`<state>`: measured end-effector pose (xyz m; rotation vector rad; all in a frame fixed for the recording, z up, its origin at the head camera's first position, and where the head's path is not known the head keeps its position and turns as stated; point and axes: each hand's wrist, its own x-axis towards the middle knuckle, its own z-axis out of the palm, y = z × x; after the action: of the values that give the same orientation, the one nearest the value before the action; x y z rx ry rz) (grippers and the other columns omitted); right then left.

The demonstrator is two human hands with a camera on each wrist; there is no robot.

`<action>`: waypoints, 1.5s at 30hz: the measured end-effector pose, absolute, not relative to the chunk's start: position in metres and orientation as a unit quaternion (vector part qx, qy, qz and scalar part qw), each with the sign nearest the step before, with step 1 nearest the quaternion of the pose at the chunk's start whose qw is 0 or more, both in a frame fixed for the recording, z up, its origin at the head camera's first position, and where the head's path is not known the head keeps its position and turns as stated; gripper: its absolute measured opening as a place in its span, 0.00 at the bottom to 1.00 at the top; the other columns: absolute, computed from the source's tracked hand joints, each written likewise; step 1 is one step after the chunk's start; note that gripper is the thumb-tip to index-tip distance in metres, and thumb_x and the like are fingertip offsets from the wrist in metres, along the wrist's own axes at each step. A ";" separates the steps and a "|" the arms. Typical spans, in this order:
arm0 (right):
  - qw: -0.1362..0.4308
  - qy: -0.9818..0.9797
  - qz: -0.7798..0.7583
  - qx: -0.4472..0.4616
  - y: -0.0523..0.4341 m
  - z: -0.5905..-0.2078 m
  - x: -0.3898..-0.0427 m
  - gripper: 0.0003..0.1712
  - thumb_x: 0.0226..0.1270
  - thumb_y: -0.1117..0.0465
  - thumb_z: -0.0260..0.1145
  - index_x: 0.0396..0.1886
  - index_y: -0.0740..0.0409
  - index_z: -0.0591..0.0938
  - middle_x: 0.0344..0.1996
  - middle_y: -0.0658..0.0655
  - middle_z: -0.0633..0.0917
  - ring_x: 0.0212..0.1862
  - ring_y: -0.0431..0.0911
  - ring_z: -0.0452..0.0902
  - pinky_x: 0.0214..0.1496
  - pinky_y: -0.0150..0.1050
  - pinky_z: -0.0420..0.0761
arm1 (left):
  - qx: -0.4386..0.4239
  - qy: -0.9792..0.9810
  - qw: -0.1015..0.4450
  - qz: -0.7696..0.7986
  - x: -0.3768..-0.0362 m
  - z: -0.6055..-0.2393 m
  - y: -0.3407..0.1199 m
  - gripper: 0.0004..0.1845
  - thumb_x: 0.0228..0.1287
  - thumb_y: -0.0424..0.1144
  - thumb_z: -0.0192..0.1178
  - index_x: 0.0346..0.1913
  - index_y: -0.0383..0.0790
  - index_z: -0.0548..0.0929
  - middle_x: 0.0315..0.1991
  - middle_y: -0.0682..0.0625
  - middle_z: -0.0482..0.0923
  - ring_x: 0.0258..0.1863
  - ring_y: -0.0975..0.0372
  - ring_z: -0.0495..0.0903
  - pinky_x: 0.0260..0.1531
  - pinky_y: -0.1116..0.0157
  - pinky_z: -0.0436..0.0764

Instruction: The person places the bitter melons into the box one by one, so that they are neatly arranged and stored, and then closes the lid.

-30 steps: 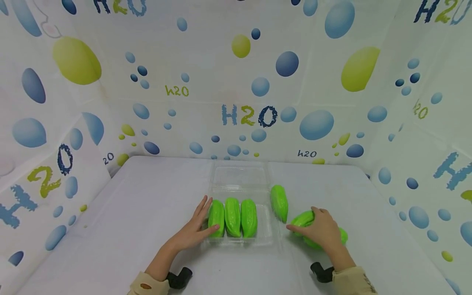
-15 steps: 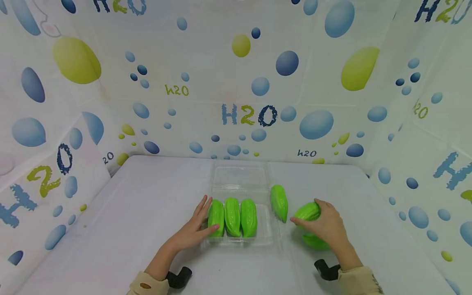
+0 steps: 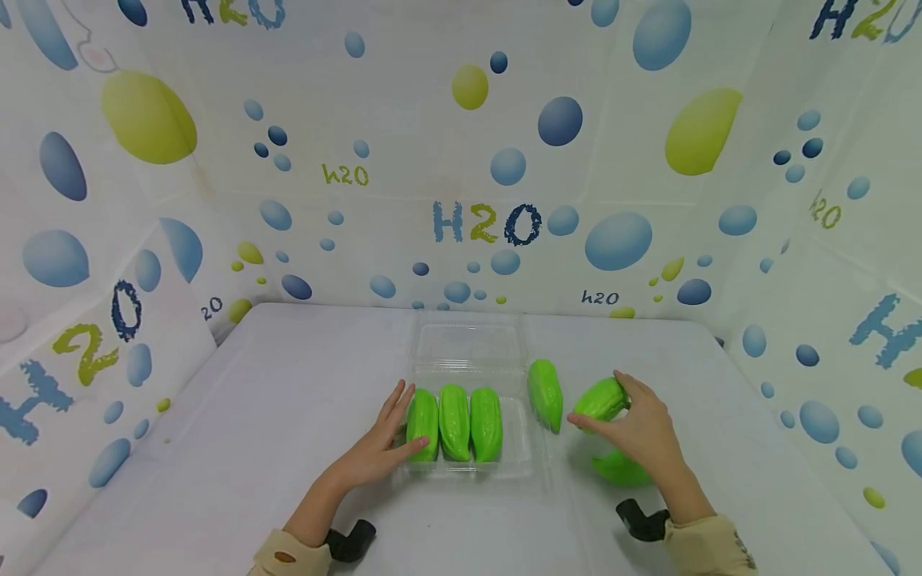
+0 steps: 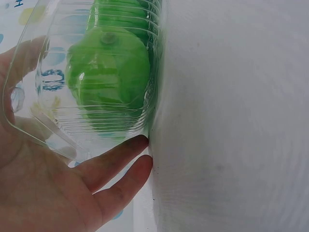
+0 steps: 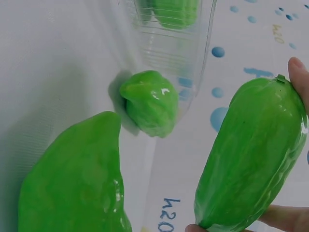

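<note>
My right hand (image 3: 644, 420) pinches a glossy, elongated green vegetable (image 5: 253, 154) with a small stem nub. It is lifted above the table, right of the clear plastic box (image 3: 520, 432). Below that hand another green vegetable (image 3: 621, 468) lies partly hidden. A third (image 3: 545, 396) lies against the box's right side. Three more, the left one (image 3: 422, 428), the middle one (image 3: 454, 424) and the right one (image 3: 487, 424), stand side by side in the box. At its left side my left hand (image 3: 378, 444) rests with fingers extended, the thumb reaching over the near left corner.
The box's clear lid (image 3: 468, 346) lies folded back behind it. White cloth covers the table (image 3: 288, 384). A sheet printed with bubbles and letters (image 3: 403, 120) hangs around the back and sides. Each wrist carries a black camera mount, such as the left mount (image 3: 353, 542).
My right hand has picked up one green vegetable from the group at the right and raised it, moving slightly away from me. My left hand stays at the box.
</note>
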<state>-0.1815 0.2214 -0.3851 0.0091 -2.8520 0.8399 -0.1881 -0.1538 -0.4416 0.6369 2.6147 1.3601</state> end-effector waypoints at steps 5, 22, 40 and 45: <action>0.090 -0.950 0.298 0.031 0.219 -0.385 -0.184 0.63 0.38 0.32 0.71 0.66 0.68 0.61 0.63 0.71 0.62 0.61 0.64 0.60 0.56 0.58 0.67 | 0.209 0.865 0.064 0.452 -0.189 -0.442 -0.153 0.44 0.64 0.49 0.55 0.73 0.47 0.38 0.72 0.43 0.27 0.69 0.45 0.36 0.57 0.40 0.57; 0.062 -0.942 0.312 0.108 0.193 -0.392 -0.190 0.64 0.34 0.31 0.72 0.67 0.63 0.61 0.66 0.66 0.61 0.65 0.61 0.57 0.58 0.56 0.66 | 0.210 0.870 0.058 0.442 -0.189 -0.443 -0.156 0.44 0.64 0.50 0.55 0.73 0.47 0.38 0.72 0.43 0.27 0.69 0.45 0.35 0.57 0.39 0.54; 0.052 -0.923 0.339 0.173 0.161 -0.397 -0.200 0.64 0.30 0.30 0.73 0.67 0.58 0.63 0.67 0.60 0.62 0.66 0.55 0.58 0.60 0.52 0.65 | 0.206 0.872 0.059 0.441 -0.190 -0.445 -0.154 0.45 0.64 0.50 0.55 0.73 0.45 0.38 0.72 0.42 0.27 0.69 0.44 0.36 0.55 0.38 0.59; 0.038 -0.923 0.337 0.181 0.157 -0.395 -0.200 0.65 0.29 0.29 0.72 0.68 0.55 0.63 0.66 0.60 0.62 0.66 0.57 0.56 0.60 0.56 0.63 | 0.204 0.872 0.060 0.440 -0.189 -0.444 -0.154 0.45 0.64 0.50 0.55 0.73 0.45 0.38 0.72 0.42 0.27 0.69 0.44 0.36 0.55 0.38 0.58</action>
<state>-0.2004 0.1567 -0.3954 0.5555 -2.8332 1.0334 -0.1895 -0.1537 -0.4437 0.6170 2.6396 1.3328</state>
